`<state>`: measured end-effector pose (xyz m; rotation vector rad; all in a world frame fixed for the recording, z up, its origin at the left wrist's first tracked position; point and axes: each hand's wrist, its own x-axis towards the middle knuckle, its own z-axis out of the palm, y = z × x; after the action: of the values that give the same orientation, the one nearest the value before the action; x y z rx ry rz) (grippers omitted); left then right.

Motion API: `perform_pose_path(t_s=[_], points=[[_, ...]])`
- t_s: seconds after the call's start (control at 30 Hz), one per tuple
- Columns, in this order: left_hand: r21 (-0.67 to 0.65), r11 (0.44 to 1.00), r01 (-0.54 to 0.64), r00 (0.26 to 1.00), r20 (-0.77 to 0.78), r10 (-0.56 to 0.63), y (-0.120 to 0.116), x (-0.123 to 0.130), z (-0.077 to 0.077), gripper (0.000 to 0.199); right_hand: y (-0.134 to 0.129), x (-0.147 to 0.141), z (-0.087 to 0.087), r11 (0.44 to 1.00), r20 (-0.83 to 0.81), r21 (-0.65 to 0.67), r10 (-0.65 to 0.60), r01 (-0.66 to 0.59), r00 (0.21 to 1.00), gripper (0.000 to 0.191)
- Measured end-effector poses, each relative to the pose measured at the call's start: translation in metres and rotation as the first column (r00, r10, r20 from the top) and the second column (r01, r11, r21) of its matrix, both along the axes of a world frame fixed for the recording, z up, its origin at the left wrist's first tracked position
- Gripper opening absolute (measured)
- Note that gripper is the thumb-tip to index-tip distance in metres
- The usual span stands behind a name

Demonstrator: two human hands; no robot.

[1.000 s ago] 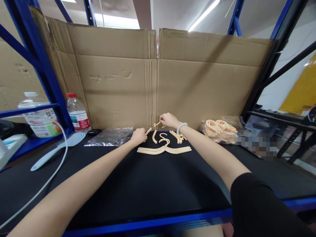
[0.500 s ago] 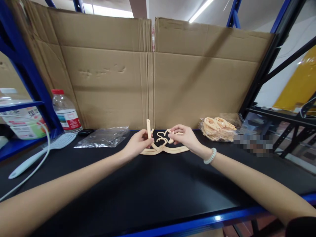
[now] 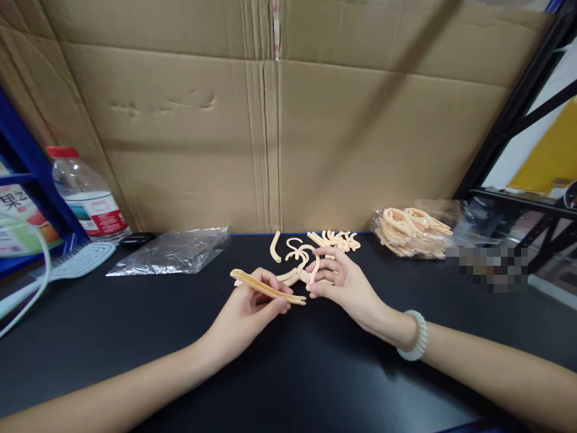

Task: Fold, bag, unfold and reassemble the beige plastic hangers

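Note:
Between the thumb and fingers of my left hand [image 3: 261, 300] is a beige hanger arm [image 3: 265, 287], a long, slightly bent piece with a hollow channel, tilted down to the right. My right hand [image 3: 345, 282] pinches a curved beige hanger hook [image 3: 316, 269] upright, its end close to the hanger arm but apart from it. Behind both hands lie hanger parts with hooks [image 3: 295, 248], partly covered by my fingers. One loose hanger arm [image 3: 275, 246] rests further back. Several loose hooks [image 3: 340, 239] are piled behind my right hand.
A clear bag of beige parts [image 3: 406, 231] stands at the back right. At the back left lie a flat plastic bag [image 3: 171, 252], a black object [image 3: 136, 240] and a hairbrush [image 3: 81, 261], near a red-capped bottle [image 3: 92, 198]. Cardboard [image 3: 180, 132] walls the table's back.
My left hand has lowered the hanger arm from upright to nearly level. My right hand now shows a hook in its pinch. The view has tipped down and come closer.

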<state>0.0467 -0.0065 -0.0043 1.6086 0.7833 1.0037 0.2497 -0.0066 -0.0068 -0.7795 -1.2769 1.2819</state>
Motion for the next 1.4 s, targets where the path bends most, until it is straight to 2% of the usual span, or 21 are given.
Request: perform_pose_path(t_s=[0.1, 0.27, 0.4, 0.6, 0.8, 1.0, 1.1, 1.4], points=[[-0.017, 0.999, -0.028, 0.999, -0.02, 0.027, -0.002, 0.0, 0.002, 0.023, -0.002, -0.001, -0.001, 1.0, -0.035, -0.02, 0.011, -0.012, 0.999, 0.067], [0.014, 1.0, -0.028, 0.999, -0.021, 0.029, -0.002, -0.002, 0.001, 0.018, -0.005, -0.002, -0.002, 0.999, 0.024, -0.02, 0.033, -0.032, 0.999, 0.023], [0.041, 0.998, -0.037, 0.999, -0.024, 0.038, -0.002, -0.002, 0.0, 0.016, -0.006, -0.003, -0.003, 0.998, 0.012, -0.043, 0.046, -0.046, 0.999, 0.018], [0.09, 0.994, -0.058, 0.998, -0.025, 0.06, -0.003, -0.002, 0.001, 0.015, -0.008, -0.004, -0.002, 0.979, -0.01, -0.116, 0.165, -0.165, 0.986, 0.018], [0.096, 0.995, -0.036, 0.999, 0.025, 0.034, -0.004, -0.002, -0.003, 0.014, -0.01, -0.005, -0.003, 0.949, 0.026, -0.123, 0.296, -0.291, 0.955, 0.022], [0.154, 0.986, -0.067, 0.996, -0.055, 0.076, -0.005, -0.003, 0.0, 0.011, -0.009, -0.007, -0.005, 0.952, 0.074, -0.151, 0.28, -0.267, 0.957, 0.023], [0.194, 0.98, -0.044, 0.994, -0.091, 0.062, -0.004, -0.004, 0.003, 0.011, -0.009, -0.008, -0.005, 0.952, 0.098, -0.166, 0.276, -0.257, 0.956, 0.024], [0.166, 0.985, -0.035, 0.993, -0.104, 0.053, -0.005, -0.003, 0.004, 0.012, -0.011, -0.009, -0.003, 0.96, 0.14, -0.189, 0.234, -0.206, 0.962, 0.033]])
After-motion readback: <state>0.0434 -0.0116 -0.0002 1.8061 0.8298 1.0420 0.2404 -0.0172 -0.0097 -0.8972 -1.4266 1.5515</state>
